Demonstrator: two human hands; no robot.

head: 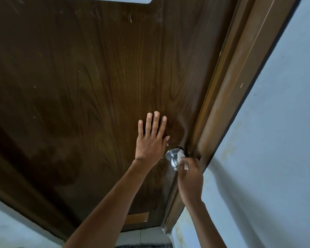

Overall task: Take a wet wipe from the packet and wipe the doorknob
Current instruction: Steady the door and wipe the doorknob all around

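A round silver doorknob (173,156) sticks out of the dark brown wooden door (89,83) near its right edge. My right hand (191,178) is closed around a crumpled white wet wipe (181,159) and presses it against the right side of the knob. My left hand (150,138) lies flat on the door just left of and above the knob, fingers spread and pointing up. The wipe packet is not in view.
The lighter brown door frame (227,97) runs along the door's right edge, right beside the knob. A pale blue wall (276,140) fills the right side. Pale floor tiles (141,235) and a dark mat edge (143,245) show at the bottom.
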